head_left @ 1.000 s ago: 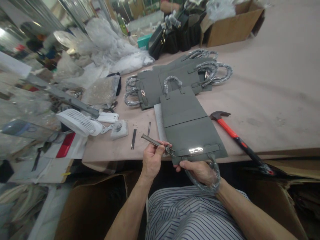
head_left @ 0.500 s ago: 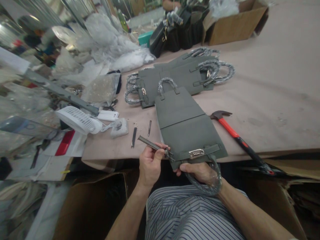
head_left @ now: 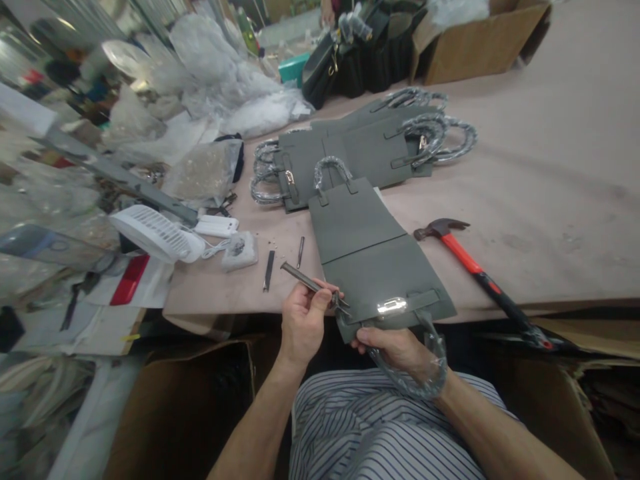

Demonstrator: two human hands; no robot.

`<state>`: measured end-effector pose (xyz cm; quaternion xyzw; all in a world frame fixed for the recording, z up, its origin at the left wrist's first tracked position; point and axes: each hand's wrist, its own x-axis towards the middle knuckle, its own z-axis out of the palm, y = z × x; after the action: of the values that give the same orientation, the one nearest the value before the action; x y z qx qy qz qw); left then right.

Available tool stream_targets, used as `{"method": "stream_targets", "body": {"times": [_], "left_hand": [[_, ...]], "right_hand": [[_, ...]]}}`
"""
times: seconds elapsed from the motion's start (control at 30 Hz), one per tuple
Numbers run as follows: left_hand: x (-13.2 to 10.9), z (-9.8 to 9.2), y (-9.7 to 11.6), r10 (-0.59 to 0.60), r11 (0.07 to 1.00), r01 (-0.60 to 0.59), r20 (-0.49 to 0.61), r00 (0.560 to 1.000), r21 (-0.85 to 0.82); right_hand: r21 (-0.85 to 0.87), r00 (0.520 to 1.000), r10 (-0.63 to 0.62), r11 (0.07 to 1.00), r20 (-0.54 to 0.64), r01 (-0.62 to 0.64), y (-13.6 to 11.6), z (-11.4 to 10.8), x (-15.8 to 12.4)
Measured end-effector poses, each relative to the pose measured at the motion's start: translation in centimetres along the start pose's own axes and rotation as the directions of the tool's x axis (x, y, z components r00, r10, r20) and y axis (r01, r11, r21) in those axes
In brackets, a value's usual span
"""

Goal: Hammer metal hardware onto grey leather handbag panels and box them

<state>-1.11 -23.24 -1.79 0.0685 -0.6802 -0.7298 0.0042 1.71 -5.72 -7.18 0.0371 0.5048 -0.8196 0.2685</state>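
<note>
A grey-green bag panel (head_left: 370,260) lies on the table with its near end over the front edge. It has a shiny metal clasp plate (head_left: 391,305) on a strap. My right hand (head_left: 400,350) grips the panel's near left corner, and a plastic-wrapped handle (head_left: 439,357) loops over its wrist. Between thumb and fingers, my left hand (head_left: 306,320) pinches a narrow dark strip (head_left: 301,276). Its far end is flared; the forked, metallic-looking end is at the panel's left edge. I cannot tell whether they touch.
A claw hammer (head_left: 467,260) lies right of the panel. Left are a punch-like rod (head_left: 301,252), a short dark strip (head_left: 269,271) and a white fan (head_left: 155,230). More grey panels (head_left: 350,157) are stacked behind, with black bags (head_left: 367,60) and a cardboard box (head_left: 480,50) beyond.
The camera view has shifted slightly. Both hands keep their holds, with the left hand and its strip slightly further right. The clasp plate now catches brighter light.
</note>
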Motion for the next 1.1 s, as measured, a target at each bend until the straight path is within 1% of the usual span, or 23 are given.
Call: {"method": "stream_targets", "body": {"times": [0.1,0.2,0.33,0.47,0.6,0.8,0.93,1.1], "left_hand": [[-0.4,-0.1,0.0,0.026,0.999,-0.027,-0.010,1.000,-0.029],[-0.9,-0.1,-0.5,0.060,0.991,-0.066,-0.050,0.997,-0.118],[-1.3,-0.3,-1.4,0.054,0.978,-0.072,-0.093,0.994,-0.197],[-1.7,-0.7,-1.7,0.068,0.981,-0.084,-0.096,0.993,-0.177],[-1.8,-1.0,-1.8,0.081,0.983,-0.098,-0.112,0.990,-0.155],[-1.9,-0.9,-1.5,0.086,0.987,-0.099,-0.103,0.991,-0.128],[-1.9,-0.9,-0.9,0.045,0.995,-0.054,-0.103,0.994,-0.089],[-2.2,-0.9,-0.6,0.039,0.990,-0.052,-0.099,0.994,-0.131]], "right_hand": [[-0.007,1.000,-0.008,1.000,0.029,0.008,0.0,-0.1,0.2],[-0.009,0.999,-0.008,1.000,0.038,0.008,0.2,-0.3,0.4],[-0.013,0.998,-0.001,1.000,0.068,0.002,0.7,-0.6,0.5],[-0.079,0.995,-0.009,0.997,0.099,0.016,0.9,-0.9,0.6],[-0.145,0.994,-0.038,0.988,0.103,0.053,0.6,-0.7,0.7],[-0.099,0.994,-0.017,0.995,0.110,0.028,0.6,-0.3,0.5],[-0.077,0.994,0.007,0.997,0.106,0.001,0.6,-0.2,0.4],[-0.080,0.993,0.004,0.997,0.116,0.005,0.4,-0.3,0.3]]}}
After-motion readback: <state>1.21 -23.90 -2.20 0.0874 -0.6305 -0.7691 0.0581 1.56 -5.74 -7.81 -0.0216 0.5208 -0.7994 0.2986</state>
